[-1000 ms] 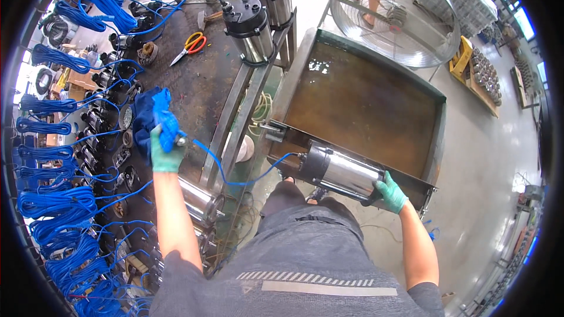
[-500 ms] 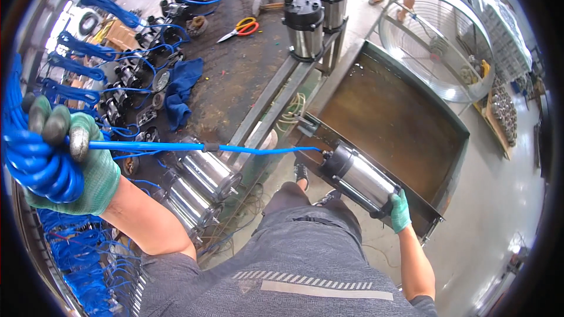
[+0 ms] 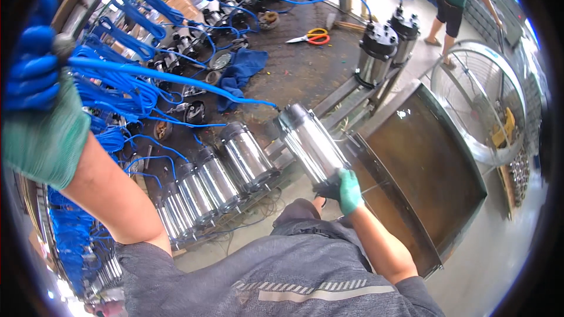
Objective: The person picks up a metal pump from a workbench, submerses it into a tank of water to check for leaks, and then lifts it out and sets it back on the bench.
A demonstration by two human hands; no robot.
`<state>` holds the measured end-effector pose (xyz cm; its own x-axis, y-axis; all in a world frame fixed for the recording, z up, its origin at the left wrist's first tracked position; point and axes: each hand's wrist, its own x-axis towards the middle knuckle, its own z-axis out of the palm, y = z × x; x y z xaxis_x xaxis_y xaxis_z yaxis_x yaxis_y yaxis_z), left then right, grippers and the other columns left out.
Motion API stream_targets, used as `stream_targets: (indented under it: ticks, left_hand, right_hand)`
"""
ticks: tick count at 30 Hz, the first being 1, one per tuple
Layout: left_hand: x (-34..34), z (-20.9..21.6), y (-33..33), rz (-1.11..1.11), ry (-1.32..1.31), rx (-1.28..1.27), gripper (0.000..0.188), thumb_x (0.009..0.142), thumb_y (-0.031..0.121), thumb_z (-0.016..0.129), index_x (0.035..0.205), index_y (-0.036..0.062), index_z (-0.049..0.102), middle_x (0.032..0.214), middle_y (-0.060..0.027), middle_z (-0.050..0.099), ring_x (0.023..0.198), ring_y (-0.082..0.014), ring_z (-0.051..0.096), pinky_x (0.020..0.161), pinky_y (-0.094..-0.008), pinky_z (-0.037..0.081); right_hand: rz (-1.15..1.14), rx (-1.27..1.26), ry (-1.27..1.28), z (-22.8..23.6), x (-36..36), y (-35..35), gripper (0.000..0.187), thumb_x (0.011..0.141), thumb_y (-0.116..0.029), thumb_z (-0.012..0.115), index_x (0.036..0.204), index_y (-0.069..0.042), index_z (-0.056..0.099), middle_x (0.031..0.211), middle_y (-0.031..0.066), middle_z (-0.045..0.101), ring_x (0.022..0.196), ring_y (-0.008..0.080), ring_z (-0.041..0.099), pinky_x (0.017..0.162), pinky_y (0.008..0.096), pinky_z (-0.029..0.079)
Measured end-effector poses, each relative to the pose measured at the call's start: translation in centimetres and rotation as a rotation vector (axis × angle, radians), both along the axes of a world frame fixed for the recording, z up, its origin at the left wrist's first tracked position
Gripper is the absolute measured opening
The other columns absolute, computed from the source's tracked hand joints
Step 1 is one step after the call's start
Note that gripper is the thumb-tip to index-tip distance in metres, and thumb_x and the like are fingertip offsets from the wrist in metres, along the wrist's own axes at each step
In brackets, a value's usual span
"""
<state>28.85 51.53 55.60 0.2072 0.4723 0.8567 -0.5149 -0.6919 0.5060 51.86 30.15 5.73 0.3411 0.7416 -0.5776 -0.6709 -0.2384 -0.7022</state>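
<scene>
At the far left edge, my left hand (image 3: 44, 123), in a green glove, is raised and closed around a thick coil of blue cable (image 3: 29, 70). A single strand of it runs right to the dark top of a shiny steel cylindrical motor (image 3: 314, 149). My right hand (image 3: 348, 192), gloved in green with dark fingertips, grips this motor by its lower end. The motor hangs tilted between the workbench and the trough. Beside it, several similar steel motors (image 3: 247, 155) stand in a row along the bench's near edge, with blue cables attached.
On the dark workbench (image 3: 294, 76) lie orange-handled scissors (image 3: 317, 36), a blue cloth (image 3: 244, 73) and a hammer (image 3: 346, 24). Two motors (image 3: 376, 56) stand on metal rails. Right of me is a metal trough (image 3: 423, 164) of brownish liquid, with a large round fan (image 3: 479, 100) and another person (image 3: 455, 6) beyond.
My right hand has carried the motor left and up, from over the trough's near edge toward the bench. My left hand with the cable coil has moved farther left and up. The view has turned.
</scene>
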Motion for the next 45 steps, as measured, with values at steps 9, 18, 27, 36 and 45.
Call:
stream_targets:
  ticks: [9, 18, 27, 36, 45]
  left_hand:
    - [-2.0, -9.4, 3.4, 0.486, 0.082, -0.199, 0.041, 0.096, 0.024, 0.064, 0.125, -0.0052, 0.058, 0.100, -0.0173, 0.072, 0.073, -0.0248, 0.073, 0.056, -0.0387, 0.063]
    - [-2.4, -17.1, 2.3, 0.571, 0.242, -0.269, 0.059, 0.083, 0.027, 0.082, 0.131, 0.0018, 0.058, 0.111, -0.0074, 0.070, 0.099, -0.0185, 0.068, 0.090, -0.0357, 0.056]
    - [-3.7, -23.8, 2.5, 0.518, 0.456, -0.495, 0.057, 0.082, 0.005, 0.078, 0.131, 0.0057, 0.050, 0.108, -0.0047, 0.068, 0.098, -0.0164, 0.067, 0.092, -0.0354, 0.055]
    - [-2.6, -23.3, 8.8, 0.560, 0.560, -0.354, 0.058, 0.083, 0.012, 0.081, 0.132, 0.0034, 0.052, 0.107, -0.0033, 0.069, 0.097, -0.0145, 0.067, 0.091, -0.0326, 0.054]
    - [-2.5, -23.5, 17.0, 0.079, 0.338, -0.525, 0.051, 0.081, 0.020, 0.086, 0.123, 0.0051, 0.059, 0.105, -0.0045, 0.070, 0.096, -0.0152, 0.068, 0.088, -0.0327, 0.056]
  right_hand:
    - [0.051, -0.144, 0.176, -0.4, -5.0, 11.7, 0.034, 0.099, -0.034, 0.058, 0.120, -0.008, 0.052, 0.093, 0.0114, 0.066, 0.075, 0.0283, 0.071, 0.063, 0.0481, 0.062]
    - [0.241, -0.248, -0.265, -4.5, -5.0, 11.7, 0.077, 0.087, -0.045, 0.074, 0.134, 0.005, 0.041, 0.125, 0.0206, 0.063, 0.110, 0.0282, 0.061, 0.097, 0.0370, 0.047]
    - [0.476, -0.187, -0.023, 1.8, -3.5, 10.2, 0.068, 0.095, -0.045, 0.069, 0.138, -0.003, 0.040, 0.125, 0.0193, 0.060, 0.089, 0.0322, 0.070, 0.080, 0.0449, 0.060]
    - [0.442, -0.144, 0.031, -2.6, 4.3, 1.3, 0.047, 0.104, -0.036, 0.052, 0.132, 0.001, 0.042, 0.114, 0.0284, 0.066, 0.092, 0.0471, 0.070, 0.077, 0.0549, 0.061]
    - [0.090, -0.237, 0.167, -8.2, 10.8, -9.5, 0.059, 0.101, -0.048, 0.051, 0.133, 0.001, 0.043, 0.119, 0.0280, 0.061, 0.093, 0.0456, 0.067, 0.077, 0.0604, 0.057]
